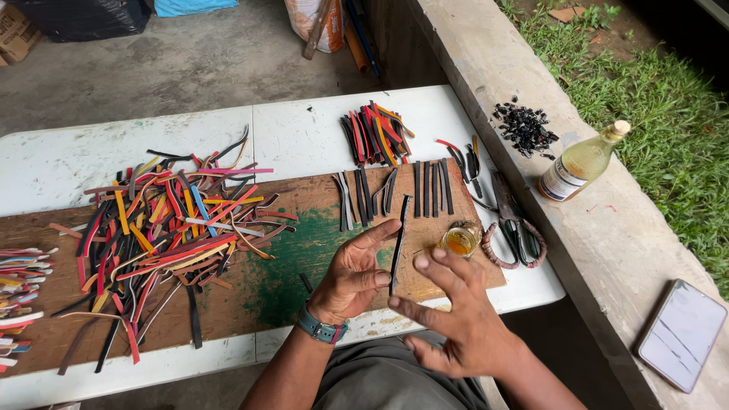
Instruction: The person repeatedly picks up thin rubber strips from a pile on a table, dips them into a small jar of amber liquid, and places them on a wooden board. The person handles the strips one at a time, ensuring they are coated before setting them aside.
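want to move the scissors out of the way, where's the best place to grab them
Take the scissors by the wrapped handle loops, the near end by the table edge, coming from the right, where nothing crowds them. The blades point away toward loose strips, and the small glue jar sits close on their left, so avoid that side.

The lower end of the black strip (399,239) is lying hidden behind the fingers of the left hand (353,277). The left edge is cutting off the stack of coloured strips (19,292). The top edge is cropping the sack (313,19). The scissors' (512,224) blades are blending into neighbouring strips; their tips are not resolving.
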